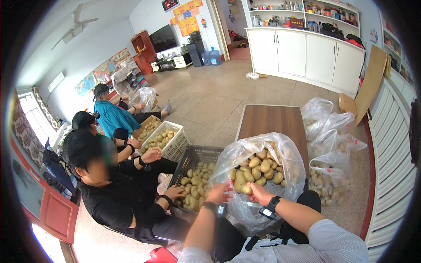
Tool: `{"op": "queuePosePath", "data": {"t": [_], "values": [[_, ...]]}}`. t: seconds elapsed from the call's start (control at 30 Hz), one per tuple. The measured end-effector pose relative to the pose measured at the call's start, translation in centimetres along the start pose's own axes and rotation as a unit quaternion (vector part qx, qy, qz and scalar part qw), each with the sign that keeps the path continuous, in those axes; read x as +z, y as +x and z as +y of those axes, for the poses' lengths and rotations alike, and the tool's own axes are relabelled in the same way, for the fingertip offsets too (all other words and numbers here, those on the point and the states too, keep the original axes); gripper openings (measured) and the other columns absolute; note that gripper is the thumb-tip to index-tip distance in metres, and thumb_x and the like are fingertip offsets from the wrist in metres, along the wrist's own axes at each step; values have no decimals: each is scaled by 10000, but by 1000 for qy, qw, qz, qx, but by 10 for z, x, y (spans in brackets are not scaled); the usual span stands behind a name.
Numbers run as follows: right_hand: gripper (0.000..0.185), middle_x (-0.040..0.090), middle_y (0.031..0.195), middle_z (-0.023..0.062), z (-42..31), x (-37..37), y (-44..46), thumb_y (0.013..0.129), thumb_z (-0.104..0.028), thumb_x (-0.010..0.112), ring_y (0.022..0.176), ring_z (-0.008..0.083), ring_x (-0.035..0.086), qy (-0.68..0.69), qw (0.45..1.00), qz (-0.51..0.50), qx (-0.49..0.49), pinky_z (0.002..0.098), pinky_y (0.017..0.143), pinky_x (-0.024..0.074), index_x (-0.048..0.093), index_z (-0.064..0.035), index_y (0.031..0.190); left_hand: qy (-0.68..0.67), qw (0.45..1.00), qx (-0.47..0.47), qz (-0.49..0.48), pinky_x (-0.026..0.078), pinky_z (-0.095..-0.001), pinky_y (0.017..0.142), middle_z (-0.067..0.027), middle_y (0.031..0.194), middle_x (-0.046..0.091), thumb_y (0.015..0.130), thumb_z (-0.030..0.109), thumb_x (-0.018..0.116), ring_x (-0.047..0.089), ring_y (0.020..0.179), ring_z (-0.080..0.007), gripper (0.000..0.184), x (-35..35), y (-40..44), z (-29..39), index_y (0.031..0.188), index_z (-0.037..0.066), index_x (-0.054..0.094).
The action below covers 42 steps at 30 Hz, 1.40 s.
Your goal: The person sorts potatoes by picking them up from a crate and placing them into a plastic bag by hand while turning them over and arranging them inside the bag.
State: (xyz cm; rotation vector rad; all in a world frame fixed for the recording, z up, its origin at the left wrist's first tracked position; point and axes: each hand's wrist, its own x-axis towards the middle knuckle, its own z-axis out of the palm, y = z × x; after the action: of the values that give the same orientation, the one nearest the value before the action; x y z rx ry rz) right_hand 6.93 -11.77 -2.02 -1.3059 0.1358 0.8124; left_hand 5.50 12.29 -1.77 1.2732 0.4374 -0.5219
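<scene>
A clear plastic bag [293,168] stands wide open in front of me with many potatoes [265,165] in it. At the bag's near left side, my right hand [259,194] is closed on a large, long potato [241,182], thumb along its lower end. My left hand [220,193] is beside the bag's left rim, fingers apart and slightly curled, with no potato seen in it. Whether its fingertips touch the plastic I cannot tell. Just left of that hand is a dark grey crate [202,151] filled with potatoes.
A co-worker in black [109,193] reaches a hand into the grey crate. Beyond are a white crate [175,147] of potatoes and other seated people. A brown table [272,118] stands behind the bag. Several filled plastic bags [329,171] lie on the floor at right, near a white railing [390,166].
</scene>
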Motion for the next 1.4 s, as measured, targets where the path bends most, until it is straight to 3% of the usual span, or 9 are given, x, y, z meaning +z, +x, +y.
{"op": "queuePosePath", "data": {"t": [0.13,0.4,0.47,0.5,0.57,0.7,0.87,1.1,1.4], "values": [[407,566,733,22,-6,27,6,996,-497,439,529,105,460,-28,999,-22,-6,269,481,368,564,-111,959,35,999,-36,-15,479,-348,579,-49,984,639,936,531,571,654,710,-217,464,25,-21,16,1213,161,538],[322,599,749,73,5,29,17,1004,-364,524,598,156,544,-131,984,-10,-123,296,534,434,597,-52,1035,-12,995,-5,-100,474,-268,560,-23,914,640,969,484,559,641,703,-155,382,7,2,-1,1203,182,546],[289,624,817,139,15,17,28,950,-282,599,721,262,608,-349,852,109,-375,370,673,499,601,-33,1095,-13,996,9,-86,469,-255,549,-16,911,638,969,471,567,630,688,-143,370,1,3,-2,1194,178,549],[289,624,817,139,14,10,24,950,-282,599,721,262,608,-349,852,109,-375,370,673,499,601,-33,1095,-51,995,29,-83,466,-263,539,-15,904,637,967,464,571,622,682,-143,369,-4,7,-4,1185,168,550],[324,628,1038,182,10,-7,12,860,-231,642,973,394,584,-495,766,182,-369,463,873,476,614,-37,1117,-90,992,49,-80,462,-271,529,-14,898,636,965,457,576,614,676,-144,368,-13,12,-9,1177,157,551],[415,524,1270,170,8,-31,-5,797,-172,662,1090,425,530,-609,704,224,-287,487,931,461,591,-77,1195,-188,977,91,34,469,-337,527,-57,888,622,978,428,549,607,683,-211,354,-34,26,-17,1152,121,558],[518,495,1306,157,18,-52,-10,770,-143,665,1097,423,535,-646,695,197,-245,499,902,484,536,-115,1271,-282,945,91,137,499,-393,569,-108,917,615,979,439,533,595,723,-272,379,-66,42,-29,1123,89,560],[295,503,1281,152,24,-57,7,823,-104,578,937,405,612,-675,654,190,-284,505,812,515,593,-123,1117,-335,916,81,205,574,-500,719,-220,1095,557,980,367,534,595,890,-429,436,-92,51,-42,1257,33,499],[244,505,1101,172,24,-51,-1,851,-128,564,842,399,615,-696,634,197,-274,496,730,522,594,-141,1092,-177,943,73,272,616,-415,624,-233,1138,567,1001,277,452,639,815,-390,404,-89,29,-29,1260,-33,462]]}}
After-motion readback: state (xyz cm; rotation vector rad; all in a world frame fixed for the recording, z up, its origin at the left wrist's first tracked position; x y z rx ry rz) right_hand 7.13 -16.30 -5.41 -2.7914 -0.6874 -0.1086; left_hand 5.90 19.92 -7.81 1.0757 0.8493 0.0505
